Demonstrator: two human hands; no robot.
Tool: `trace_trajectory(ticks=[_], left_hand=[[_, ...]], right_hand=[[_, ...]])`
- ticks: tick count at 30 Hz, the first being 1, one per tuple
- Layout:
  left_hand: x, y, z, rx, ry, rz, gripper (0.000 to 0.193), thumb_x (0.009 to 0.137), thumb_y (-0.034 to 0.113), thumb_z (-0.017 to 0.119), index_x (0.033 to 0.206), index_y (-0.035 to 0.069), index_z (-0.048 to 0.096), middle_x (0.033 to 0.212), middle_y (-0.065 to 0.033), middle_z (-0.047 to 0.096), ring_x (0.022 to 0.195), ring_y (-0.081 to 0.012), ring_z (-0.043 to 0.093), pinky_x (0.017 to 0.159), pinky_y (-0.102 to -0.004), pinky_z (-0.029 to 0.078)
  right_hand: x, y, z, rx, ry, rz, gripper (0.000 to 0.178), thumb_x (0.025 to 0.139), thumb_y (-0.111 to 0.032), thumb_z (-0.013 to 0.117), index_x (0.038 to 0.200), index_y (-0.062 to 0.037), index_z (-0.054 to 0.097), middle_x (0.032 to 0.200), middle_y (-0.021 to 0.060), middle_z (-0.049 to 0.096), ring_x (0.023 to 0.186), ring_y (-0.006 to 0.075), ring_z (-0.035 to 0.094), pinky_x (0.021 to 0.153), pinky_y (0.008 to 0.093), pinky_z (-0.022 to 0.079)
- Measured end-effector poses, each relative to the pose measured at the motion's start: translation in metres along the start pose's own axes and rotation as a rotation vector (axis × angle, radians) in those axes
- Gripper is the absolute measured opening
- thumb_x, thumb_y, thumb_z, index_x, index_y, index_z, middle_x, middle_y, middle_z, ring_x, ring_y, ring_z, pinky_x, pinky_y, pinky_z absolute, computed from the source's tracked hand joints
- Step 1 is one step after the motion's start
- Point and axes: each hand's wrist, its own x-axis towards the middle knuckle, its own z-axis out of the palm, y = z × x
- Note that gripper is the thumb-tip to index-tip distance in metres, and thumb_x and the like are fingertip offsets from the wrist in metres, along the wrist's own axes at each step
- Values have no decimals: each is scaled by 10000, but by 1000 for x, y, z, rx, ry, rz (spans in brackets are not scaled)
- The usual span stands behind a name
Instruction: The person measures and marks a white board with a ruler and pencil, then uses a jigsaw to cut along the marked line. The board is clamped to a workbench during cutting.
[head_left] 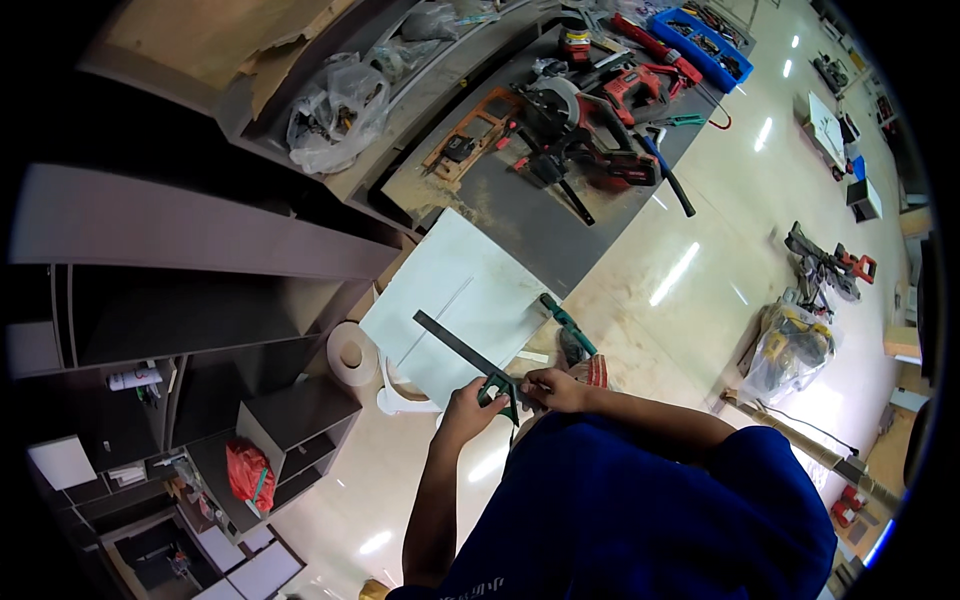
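A combination square with a long dark blade (pixel 455 342) and a green head (pixel 498 392) lies between my two hands at the near edge of a white board (pixel 440 270). My left hand (pixel 466 412) closes on the green head. Its blade reaches out over the board. My right hand (pixel 553 389) pinches the near end of the square, fingertips together. Thin straight lines are drawn on the board's face. A green-handled tool (pixel 568 324) lies at the board's right corner; its kind is unclear.
Beyond the board, a grey worktop (pixel 560 240) carries a circular saw (pixel 560 105), other red power tools and a blue parts tray (pixel 700 48). A tape roll (pixel 352 354) sits left of the board. Dark cabinets (pixel 200 305) stand at left; a bagged tool (pixel 790 350) rests at right.
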Motion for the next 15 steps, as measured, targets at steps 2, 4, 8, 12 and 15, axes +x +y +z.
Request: trace_trajectory(ticks=[2,4,8,12,15], left_hand=[[-8,-21,-5,-156,19,27,269,927,244,712,1002,-4,635,735,-93,683,631,-146,661,553,-307,502],[-12,-20,-14,-441,-119,-132,205,994,202,633,987,-2,632,807,-69,704,669,-115,662,578,-275,513],[-34,-12,-28,-617,-169,-95,195,1011,172,611,1004,-19,647,887,-64,712,795,-99,658,698,-250,521],[-60,-2,-32,-641,-11,20,199,1004,183,630,990,-12,669,870,-41,700,800,-88,633,722,-242,509],[-85,-1,-27,-627,145,19,244,1018,232,614,943,4,660,820,-13,665,730,-73,573,666,-234,478]], right_hand=[[2,-21,7,53,-12,-22,255,1071,-233,482,997,-26,611,750,51,660,657,140,619,622,316,507],[0,-34,12,-37,-13,-57,261,1063,-228,490,969,-3,584,774,88,677,677,162,653,631,327,531],[-7,-68,25,-302,9,-216,223,1048,-180,514,958,17,567,763,105,674,664,179,676,624,328,545],[-16,-109,36,-158,-1,-187,207,1040,-142,520,935,28,578,731,109,659,607,170,667,578,308,523],[-29,-136,45,-157,-22,-198,230,1047,-130,498,902,22,590,697,89,660,576,149,656,554,292,510]])
